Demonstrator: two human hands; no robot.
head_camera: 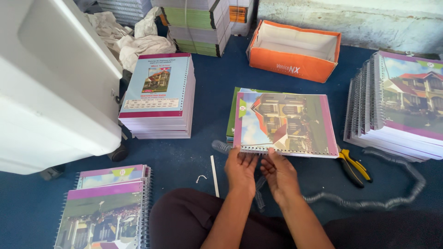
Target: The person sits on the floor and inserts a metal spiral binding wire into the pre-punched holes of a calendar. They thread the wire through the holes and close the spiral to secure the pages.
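A notebook (286, 122) with a house picture and purple border lies on a small stack on the blue floor in front of me. Its punched edge faces me. My left hand (240, 168) and my right hand (278, 173) both touch that near edge, fingers at the holes, next to each other. A clear plastic spiral coil (220, 146) sticks out at the left end of the edge, beside my left hand. Whether either hand pinches the coil is hidden by the fingers.
Yellow-handled pliers (354, 167) lie right of the notebook, with a long loose coil (392, 196) curling behind them. Bound notebook stacks sit at right (406, 106) and bottom left (108, 207), an unbound stack (159, 94) at left, an orange box (293, 50) behind, a white machine (50, 83) far left.
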